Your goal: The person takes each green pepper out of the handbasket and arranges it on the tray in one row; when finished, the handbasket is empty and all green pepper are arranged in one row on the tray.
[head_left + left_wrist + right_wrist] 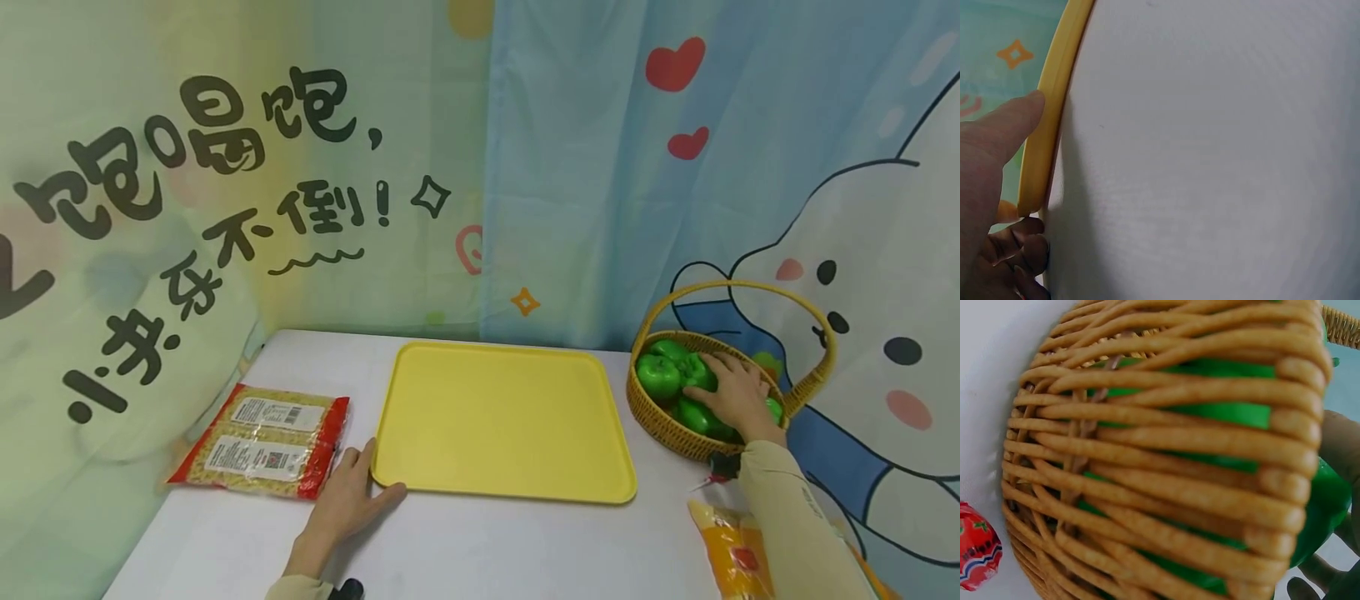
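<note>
Head view: near right, orange packet (726, 546) lies on tabletop (555, 550). Near left, left hand (347, 504) has fingers apart around corner of yellow tray (502, 425), perhaps for steadying it. Far right, right hand (738, 396) is inside wicker basket (660, 427), whose wall keeps green produce (660, 377) gathered; whether fingers clamp any, cannot tell.

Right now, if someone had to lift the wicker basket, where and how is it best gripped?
Probably by the top of its handle, coming from above: it arches high over the basket and nothing touches it there, while the right hand reaches inside among the green vegetables.
</note>
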`<state>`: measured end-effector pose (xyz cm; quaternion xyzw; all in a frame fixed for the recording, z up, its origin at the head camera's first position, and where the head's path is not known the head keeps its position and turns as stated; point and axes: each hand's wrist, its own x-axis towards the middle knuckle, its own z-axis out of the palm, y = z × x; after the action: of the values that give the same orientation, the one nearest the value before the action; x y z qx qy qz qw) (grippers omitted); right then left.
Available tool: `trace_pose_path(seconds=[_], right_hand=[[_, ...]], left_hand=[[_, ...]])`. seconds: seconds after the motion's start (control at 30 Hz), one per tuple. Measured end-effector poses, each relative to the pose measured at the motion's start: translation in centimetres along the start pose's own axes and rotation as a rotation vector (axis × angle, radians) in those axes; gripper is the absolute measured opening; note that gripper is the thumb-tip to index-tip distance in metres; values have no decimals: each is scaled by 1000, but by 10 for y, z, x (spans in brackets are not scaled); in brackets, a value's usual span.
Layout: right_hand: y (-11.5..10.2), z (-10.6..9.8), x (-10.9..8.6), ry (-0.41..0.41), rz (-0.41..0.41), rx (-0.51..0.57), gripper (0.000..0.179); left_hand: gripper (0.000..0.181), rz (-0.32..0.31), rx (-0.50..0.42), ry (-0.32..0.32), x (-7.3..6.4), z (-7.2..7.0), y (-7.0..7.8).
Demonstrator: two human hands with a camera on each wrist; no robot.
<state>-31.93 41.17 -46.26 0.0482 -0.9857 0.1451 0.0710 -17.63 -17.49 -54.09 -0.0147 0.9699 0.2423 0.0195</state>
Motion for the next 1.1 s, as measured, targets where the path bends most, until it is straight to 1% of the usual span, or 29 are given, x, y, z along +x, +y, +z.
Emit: trace_pose_path(seconds=[0.1,0.3,0.43,0.57,0.7,0.83,0.97,1.1], right_hand=[[0,-2,1,26,-15,-1,78],[-2,-8,-1,112,-49,21,78],[-5,-13,-8,142,-69,87,79],[-14,-15,-17,152,-56,152,81],[-30,-17,-25,188,-39,196,81],[-53,-18,-31,226,-44,246,80],[-78,-15,-35,236,-55,296,79],[-99,-5,-37,219,-62,348,78]], left_hand=[[99,2,-3,6,1,1,-1],[99,17,-16,16,2,1,-3],[99,14,-19,9,2,0,-3],[99,13,-19,10,1,-1,-3],[99,17,-12,10,0,0,-4],[98,19,-14,13,-1,0,-4],[99,11,-19,6,-1,-1,-2],[99,12,-23,2,0,-1,-2]])
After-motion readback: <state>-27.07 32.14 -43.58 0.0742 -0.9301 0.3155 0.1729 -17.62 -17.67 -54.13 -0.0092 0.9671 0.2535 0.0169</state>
